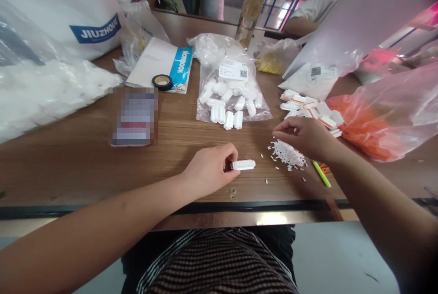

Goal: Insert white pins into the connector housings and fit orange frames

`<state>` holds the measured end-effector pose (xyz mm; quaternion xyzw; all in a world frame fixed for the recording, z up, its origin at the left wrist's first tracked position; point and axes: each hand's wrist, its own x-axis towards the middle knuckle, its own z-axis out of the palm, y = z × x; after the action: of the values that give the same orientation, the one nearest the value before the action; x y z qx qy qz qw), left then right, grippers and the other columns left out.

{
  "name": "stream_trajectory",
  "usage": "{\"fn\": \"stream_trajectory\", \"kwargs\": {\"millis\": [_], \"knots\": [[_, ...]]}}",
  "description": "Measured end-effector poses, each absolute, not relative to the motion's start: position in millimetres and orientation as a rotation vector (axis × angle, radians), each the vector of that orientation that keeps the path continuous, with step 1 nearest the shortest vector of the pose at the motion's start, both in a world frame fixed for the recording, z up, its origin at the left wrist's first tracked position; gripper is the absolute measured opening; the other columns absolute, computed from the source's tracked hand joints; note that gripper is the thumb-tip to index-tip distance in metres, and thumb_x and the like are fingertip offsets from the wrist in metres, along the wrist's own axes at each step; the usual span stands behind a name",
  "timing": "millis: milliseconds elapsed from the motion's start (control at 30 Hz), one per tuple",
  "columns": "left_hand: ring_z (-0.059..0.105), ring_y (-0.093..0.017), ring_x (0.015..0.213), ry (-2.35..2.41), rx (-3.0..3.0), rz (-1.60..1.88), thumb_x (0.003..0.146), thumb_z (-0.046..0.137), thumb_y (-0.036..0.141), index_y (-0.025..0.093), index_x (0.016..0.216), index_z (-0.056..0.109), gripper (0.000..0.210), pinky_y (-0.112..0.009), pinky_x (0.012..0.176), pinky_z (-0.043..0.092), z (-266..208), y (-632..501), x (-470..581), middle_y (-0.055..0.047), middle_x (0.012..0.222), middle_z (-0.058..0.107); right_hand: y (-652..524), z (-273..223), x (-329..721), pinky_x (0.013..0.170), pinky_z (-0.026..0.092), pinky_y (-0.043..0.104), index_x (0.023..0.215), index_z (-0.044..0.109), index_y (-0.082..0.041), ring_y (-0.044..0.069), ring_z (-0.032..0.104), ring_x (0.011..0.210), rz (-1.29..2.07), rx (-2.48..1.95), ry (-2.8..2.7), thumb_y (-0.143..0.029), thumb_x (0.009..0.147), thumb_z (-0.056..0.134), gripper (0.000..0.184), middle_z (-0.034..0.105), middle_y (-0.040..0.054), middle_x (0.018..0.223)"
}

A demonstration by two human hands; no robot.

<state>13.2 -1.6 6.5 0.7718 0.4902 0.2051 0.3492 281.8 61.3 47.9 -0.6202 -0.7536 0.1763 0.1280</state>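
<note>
My left hand (214,166) grips one end of a white plastic connector housing (243,165) between thumb and fingers, just above the wooden table. Rows of small holes face up on the housing. To the right, my right hand (301,133) is closed in a pinch over the far edge of a pile of tiny white plastic pieces (289,155). What its fingertips hold, if anything, is too small to name. A few loose pieces lie between the hands. Behind my right hand is a heap of white connectors with orange strips (310,107).
A clear bag of white housings (232,84) lies ahead. Left stand a notebook (160,61) with black tape (162,82), a blurred-out flat object (133,116) and big white bags (44,89). A yellow-green pen-like tool (322,174) and an orange-filled bag (379,121) are right.
</note>
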Motion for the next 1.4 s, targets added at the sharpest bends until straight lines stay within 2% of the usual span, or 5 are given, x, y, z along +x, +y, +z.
{"fn": "stream_trajectory", "kwargs": {"millis": [233,400,1000,1133,1400], "knots": [[0.06,-0.015,0.064,1.275,1.949,0.562,0.078,0.072,0.031,0.023,0.096,0.056,0.025,-0.029,0.062,0.04,8.2,-3.1,13.4,0.004,0.074,0.067,5.4,35.3,213.2,0.085,0.047,0.035,0.083,0.066,-0.022,0.017,0.059,0.09,0.804,-1.108,-2.373,-0.029,0.094,0.059,0.014,0.067,0.0033,0.09],[0.063,-0.015,0.066,1.234,1.951,0.601,0.078,0.071,0.029,0.024,0.1,0.053,0.029,-0.029,0.063,0.043,4.7,-2.9,13.1,0.002,0.089,0.072,5.4,27.6,208.8,0.085,0.045,0.037,0.084,0.064,-0.021,0.019,0.057,0.089,0.696,-1.079,-2.436,-0.023,0.094,0.057,0.012,0.065,0.0048,0.091],[0.062,-0.014,0.063,1.223,1.936,0.616,0.073,0.07,0.019,0.024,0.098,0.053,0.031,-0.031,0.066,0.044,2.7,-2.3,13.1,0.004,0.084,0.072,-10.9,32.4,209.2,0.083,0.043,0.04,0.095,0.075,-0.023,0.022,0.059,0.094,0.273,-0.983,-2.561,-0.022,0.091,0.058,0.018,0.072,0.0047,0.098],[0.062,-0.015,0.066,1.225,1.94,0.606,0.075,0.071,0.025,0.024,0.098,0.053,0.029,-0.031,0.066,0.044,1.4,-2.2,12.4,0.004,0.089,0.073,21.6,37.5,244.0,0.087,0.047,0.037,0.092,0.076,-0.023,0.02,0.064,0.093,0.265,-1.171,-2.369,-0.025,0.09,0.059,0.017,0.074,0.0049,0.097],[0.06,-0.014,0.064,1.233,1.93,0.569,0.074,0.071,0.025,0.023,0.096,0.053,0.028,-0.031,0.065,0.043,2.9,-0.9,12.4,0.003,0.089,0.073,88.4,34.6,310.4,0.068,0.049,0.03,0.082,0.078,-0.022,0.02,0.07,0.076,0.368,-1.938,-2.447,-0.034,0.08,0.063,0.019,0.076,0.0022,0.079]]}}
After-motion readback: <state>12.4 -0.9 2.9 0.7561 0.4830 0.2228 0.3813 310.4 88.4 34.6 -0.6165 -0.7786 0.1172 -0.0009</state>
